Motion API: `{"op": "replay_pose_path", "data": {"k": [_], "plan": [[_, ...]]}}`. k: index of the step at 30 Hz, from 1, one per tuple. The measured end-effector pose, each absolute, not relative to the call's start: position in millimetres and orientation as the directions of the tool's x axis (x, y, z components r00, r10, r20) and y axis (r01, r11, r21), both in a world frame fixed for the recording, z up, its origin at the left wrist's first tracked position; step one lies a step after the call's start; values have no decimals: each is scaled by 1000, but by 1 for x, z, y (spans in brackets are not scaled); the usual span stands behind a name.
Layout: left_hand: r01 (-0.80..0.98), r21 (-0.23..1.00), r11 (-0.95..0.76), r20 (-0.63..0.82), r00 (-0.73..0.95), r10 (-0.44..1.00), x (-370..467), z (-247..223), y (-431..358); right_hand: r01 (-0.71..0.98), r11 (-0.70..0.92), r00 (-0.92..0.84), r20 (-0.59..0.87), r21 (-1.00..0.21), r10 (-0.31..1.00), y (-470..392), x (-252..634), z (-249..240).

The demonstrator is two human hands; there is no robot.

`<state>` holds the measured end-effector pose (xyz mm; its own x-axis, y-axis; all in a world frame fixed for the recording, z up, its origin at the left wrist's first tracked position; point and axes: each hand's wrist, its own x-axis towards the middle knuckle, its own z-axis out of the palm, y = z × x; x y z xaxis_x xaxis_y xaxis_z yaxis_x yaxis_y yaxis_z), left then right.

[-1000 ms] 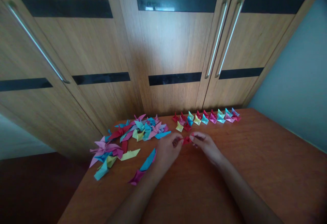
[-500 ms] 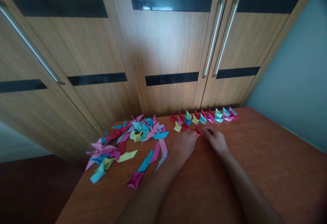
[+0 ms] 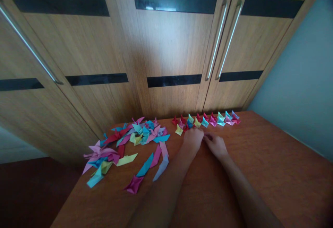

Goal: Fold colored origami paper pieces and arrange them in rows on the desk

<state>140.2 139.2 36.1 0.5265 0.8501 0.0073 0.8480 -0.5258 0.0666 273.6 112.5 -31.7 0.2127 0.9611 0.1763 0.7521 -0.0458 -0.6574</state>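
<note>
My left hand (image 3: 194,139) is closed, knuckles up, just in front of the rows of small folded paper boats (image 3: 205,122). The red paper boat that showed at its fingertips half a second ago is hidden behind the hand now. My right hand (image 3: 216,146) is pinched closed, its fingertips against those of the left; what lies between them I cannot make out. A yellow paper boat (image 3: 179,130) stands at the left front end of the rows, beside my left hand.
A loose pile of folded paper pieces (image 3: 140,132), some like cranes, covers the table's left back. A magenta piece (image 3: 134,184), a blue strip (image 3: 145,165) and a lilac strip (image 3: 161,168) lie nearer. Behind the wooden table (image 3: 273,165) stands a wardrobe (image 3: 171,44).
My right hand has moved left and my left hand slightly right, so their fingertips meet. The red paper boat at my left fingertips has gone out of sight. The view has shifted slightly.
</note>
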Motion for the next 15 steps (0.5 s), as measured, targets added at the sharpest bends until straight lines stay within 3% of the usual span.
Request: {"op": "replay_pose_path", "data": {"k": [15], "plan": [[806,88,-585,112,576,810,125,40,120,781,-66,204,153,-621,967,111,272,-30]]}}
